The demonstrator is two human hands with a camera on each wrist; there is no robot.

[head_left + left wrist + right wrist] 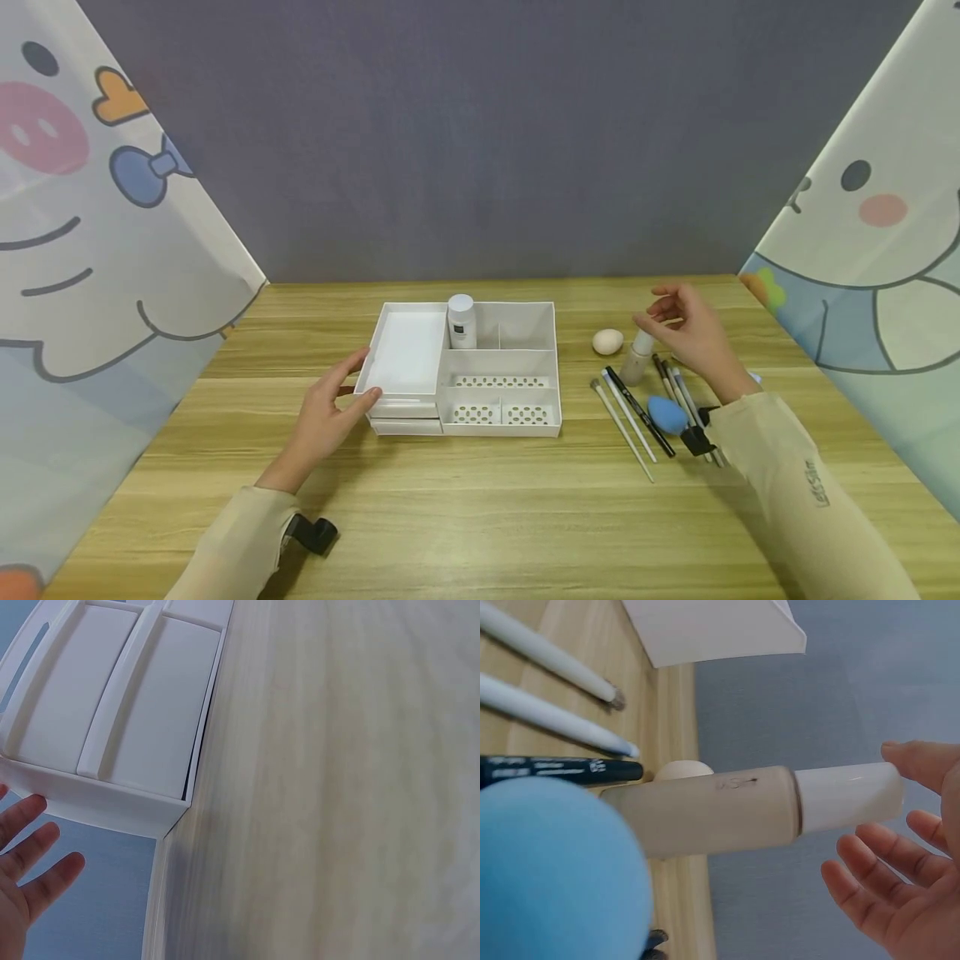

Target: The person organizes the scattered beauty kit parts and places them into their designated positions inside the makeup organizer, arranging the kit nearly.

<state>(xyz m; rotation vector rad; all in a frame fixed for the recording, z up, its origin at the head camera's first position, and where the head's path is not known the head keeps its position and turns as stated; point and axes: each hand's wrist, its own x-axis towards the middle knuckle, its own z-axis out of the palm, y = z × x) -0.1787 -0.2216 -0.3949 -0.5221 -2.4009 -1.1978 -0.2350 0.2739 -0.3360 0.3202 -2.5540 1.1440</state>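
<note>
A white compartment organizer (pixel 498 358) stands on the wooden table, with two drawer fronts (pixel 154 697) at its left. Upright in its back compartment is a white-capped bottle (pixel 462 323). My left hand (pixel 333 410) lies against the organizer's left side, thumb at the front corner, fingers fairly straight. To the right, a beige foundation bottle (pixel 705 814) with a white cap (pixel 849 796) stands upright. My right hand (pixel 686 329) is at that cap; its thumb and fingers (pixel 877 859) spread around the top without visibly gripping. Whether the thumb touches the cap, I cannot tell.
An egg-shaped cream sponge (pixel 607 341) sits left of the foundation bottle. In front lie several brushes (pixel 624 429), a black pen (pixel 640 410) and a blue sponge (pixel 667 415). A grey panel (pixel 495 142) rises behind the table, with cartoon-printed sheets (pixel 112 250) at both sides.
</note>
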